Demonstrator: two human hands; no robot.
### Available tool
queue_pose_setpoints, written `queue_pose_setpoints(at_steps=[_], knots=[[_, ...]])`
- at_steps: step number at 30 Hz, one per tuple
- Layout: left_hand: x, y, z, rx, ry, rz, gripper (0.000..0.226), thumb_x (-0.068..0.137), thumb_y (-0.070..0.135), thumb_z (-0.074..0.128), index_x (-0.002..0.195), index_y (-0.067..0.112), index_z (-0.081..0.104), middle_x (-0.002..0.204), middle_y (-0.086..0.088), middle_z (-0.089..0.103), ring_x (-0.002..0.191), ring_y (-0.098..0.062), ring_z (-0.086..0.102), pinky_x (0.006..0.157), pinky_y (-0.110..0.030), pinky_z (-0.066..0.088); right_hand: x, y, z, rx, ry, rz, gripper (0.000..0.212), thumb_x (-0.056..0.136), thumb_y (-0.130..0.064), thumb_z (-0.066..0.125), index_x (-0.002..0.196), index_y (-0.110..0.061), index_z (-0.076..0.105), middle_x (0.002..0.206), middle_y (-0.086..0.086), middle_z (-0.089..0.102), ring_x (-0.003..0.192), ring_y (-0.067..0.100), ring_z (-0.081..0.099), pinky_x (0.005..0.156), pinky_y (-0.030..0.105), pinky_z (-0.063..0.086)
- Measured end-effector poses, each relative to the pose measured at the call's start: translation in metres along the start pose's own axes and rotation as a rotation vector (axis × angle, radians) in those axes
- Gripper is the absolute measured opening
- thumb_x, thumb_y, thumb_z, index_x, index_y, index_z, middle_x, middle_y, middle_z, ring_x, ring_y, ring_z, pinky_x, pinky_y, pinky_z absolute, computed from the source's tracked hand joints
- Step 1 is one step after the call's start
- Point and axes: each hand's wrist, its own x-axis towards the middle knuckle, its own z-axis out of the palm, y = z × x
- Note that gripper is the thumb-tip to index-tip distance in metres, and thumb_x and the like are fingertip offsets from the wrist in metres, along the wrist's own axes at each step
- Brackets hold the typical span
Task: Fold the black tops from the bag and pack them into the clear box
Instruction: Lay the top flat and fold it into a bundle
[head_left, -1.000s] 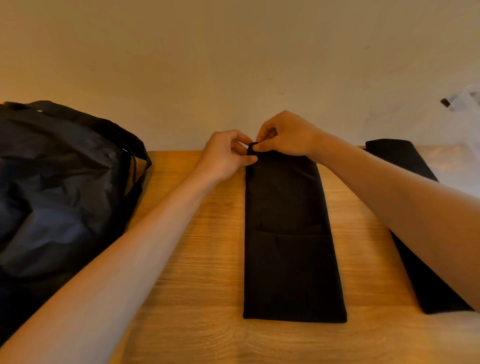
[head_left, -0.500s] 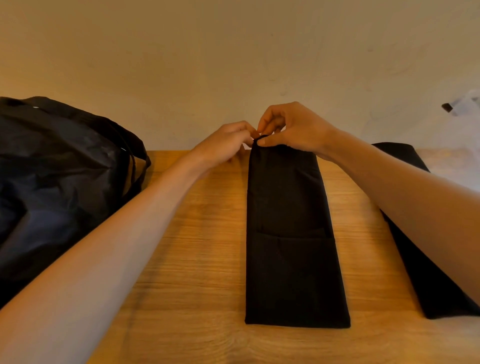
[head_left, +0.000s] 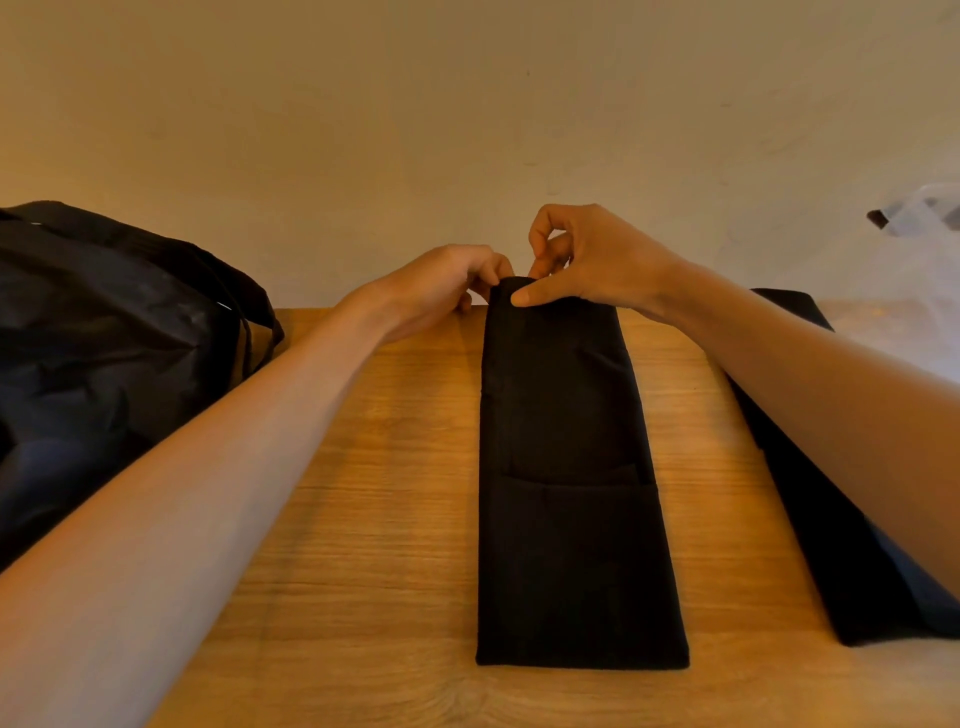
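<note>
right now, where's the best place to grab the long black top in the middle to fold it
Take the black top by its far short edge, pinched from above at both corners. It lies flat as a long narrow strip, so that edge should fold straight back. The left hand and right hand are there.

A wooden table (head_left: 384, 519) carries a black bag (head_left: 104, 364) (left), a folded black top (head_left: 566, 545) and a second top (head_left: 841, 582).

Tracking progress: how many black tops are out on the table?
2. One long folded top lies in the middle, its far end pinched by the left hand and right hand. The second top lies on the right, partly behind the forearm. The black bag may hide more.
</note>
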Motion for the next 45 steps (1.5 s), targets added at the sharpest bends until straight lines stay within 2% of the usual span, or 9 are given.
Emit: queue_pose_setpoints(at_steps=[8, 14, 18, 20, 25, 29, 34, 40, 45], knots=[[0.005, -0.01, -0.002, 0.049, 0.045, 0.144, 0.013, 0.097, 0.023, 0.053, 0.091, 0.015, 0.062, 0.1, -0.005, 0.06, 0.089, -0.012, 0.052, 0.077, -0.03, 0.038, -0.009, 0.019, -0.009, -0.073, -0.054, 0.013, 0.013, 0.09, -0.026, 0.076, 0.098, -0.016, 0.074, 0.087, -0.005, 0.074, 0.073, -0.005, 0.066, 0.063, 0.003, 0.044], [0.004, -0.013, 0.002, 0.075, 0.094, 0.232, 0.017, 0.102, 0.019, 0.06, 0.114, 0.021, 0.071, 0.112, 0.0, 0.071, 0.098, -0.009, 0.063, 0.083, -0.025, 0.051, -0.013, 0.027, -0.011, -0.006, -0.022, 0.005, 0.014, 0.093, -0.029, 0.072, 0.1, -0.016, 0.076, 0.094, -0.004, 0.077, 0.09, 0.006, 0.071, 0.08, 0.016, 0.05], [0.005, -0.008, 0.004, 0.189, 0.098, 0.286, 0.009, 0.094, 0.014, 0.072, 0.103, 0.014, 0.073, 0.095, 0.005, 0.071, 0.085, 0.002, 0.062, 0.079, -0.013, 0.048, -0.014, 0.03, -0.011, 0.029, 0.011, 0.003, 0.018, 0.091, -0.03, 0.074, 0.098, -0.013, 0.075, 0.088, -0.003, 0.076, 0.082, 0.006, 0.072, 0.075, 0.016, 0.053], [0.004, -0.006, 0.002, 0.173, 0.073, 0.259, 0.002, 0.095, 0.014, 0.07, 0.096, 0.013, 0.072, 0.085, 0.008, 0.068, 0.077, 0.002, 0.06, 0.074, -0.011, 0.046, -0.016, 0.033, -0.014, 0.041, 0.024, 0.011, 0.021, 0.09, -0.031, 0.076, 0.095, -0.01, 0.075, 0.083, -0.005, 0.075, 0.078, 0.004, 0.07, 0.07, 0.011, 0.052], [0.005, -0.007, -0.007, 0.258, 0.016, 0.22, 0.027, 0.104, 0.018, 0.058, 0.094, -0.005, 0.068, 0.088, -0.009, 0.064, 0.084, -0.013, 0.06, 0.084, -0.021, 0.046, -0.021, 0.036, -0.02, -0.055, 0.032, 0.022, 0.029, 0.089, -0.039, 0.075, 0.09, -0.01, 0.075, 0.089, 0.003, 0.075, 0.084, 0.01, 0.069, 0.075, 0.013, 0.045], [0.003, -0.01, -0.013, 0.328, -0.009, 0.202, 0.006, 0.098, 0.019, 0.067, 0.102, 0.016, 0.07, 0.094, 0.003, 0.07, 0.083, -0.002, 0.061, 0.079, -0.018, 0.047, -0.024, 0.04, -0.022, -0.078, 0.025, 0.083, 0.033, 0.092, -0.042, 0.07, 0.09, -0.01, 0.074, 0.091, 0.004, 0.073, 0.089, 0.013, 0.067, 0.084, 0.022, 0.045], [0.005, -0.015, -0.009, 0.396, 0.051, 0.186, 0.004, 0.098, 0.017, 0.066, 0.099, 0.017, 0.07, 0.091, 0.009, 0.068, 0.076, 0.01, 0.059, 0.071, -0.006, 0.041, -0.025, 0.047, -0.022, -0.125, -0.015, 0.129, 0.031, 0.097, -0.041, 0.064, 0.093, -0.012, 0.072, 0.092, -0.001, 0.071, 0.091, 0.01, 0.065, 0.085, 0.024, 0.045], [0.01, -0.015, -0.003, 0.399, 0.17, 0.103, 0.01, 0.096, 0.03, 0.069, 0.093, 0.02, 0.071, 0.094, 0.007, 0.068, 0.085, -0.004, 0.059, 0.073, -0.016, 0.045, -0.019, 0.059, -0.018, -0.337, 0.077, 0.129, 0.024, 0.098, -0.044, 0.063, 0.083, -0.026, 0.061, 0.088, -0.01, 0.061, 0.087, 0.008, 0.055, 0.076, 0.025, 0.038], [0.013, -0.013, 0.001, 0.416, 0.263, -0.035, 0.019, 0.094, 0.032, 0.072, 0.106, 0.018, 0.067, 0.102, 0.006, 0.064, 0.095, -0.007, 0.059, 0.073, -0.021, 0.044, -0.022, 0.063, -0.013, -0.342, 0.16, 0.122, 0.026, 0.093, -0.043, 0.07, 0.104, -0.023, 0.058, 0.099, -0.003, 0.061, 0.083, 0.006, 0.054, 0.067, 0.018, 0.037]])
